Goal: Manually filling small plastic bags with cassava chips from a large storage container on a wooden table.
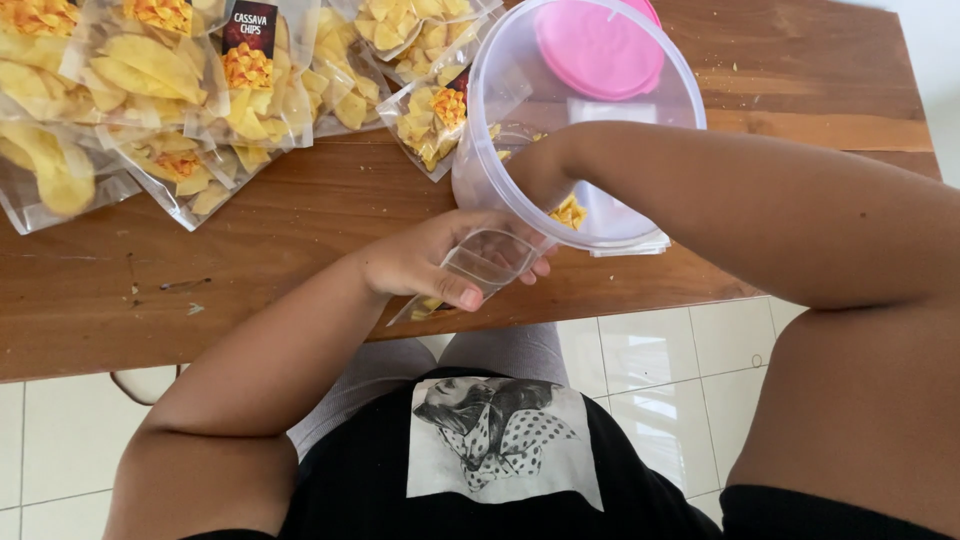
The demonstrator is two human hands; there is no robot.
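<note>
My left hand point(430, 262) holds a clear plastic pouch point(478, 266) open at the near edge of the wooden table point(300, 230). A large clear round tub point(580, 120) is tilted toward me just beyond it. My right hand point(535, 170) reaches down inside the tub, where a few yellow chips point(568, 212) lie at the bottom; its fingers are blurred behind the plastic wall. A pink lid point(598, 48) shows through the tub's far side.
Several filled clear bags of yellow chips point(150, 90) with dark labels lie piled across the table's far left and middle. A thin stack of flat pouches point(630, 246) sits under the tub. White floor tiles point(680, 350) lie below the table edge.
</note>
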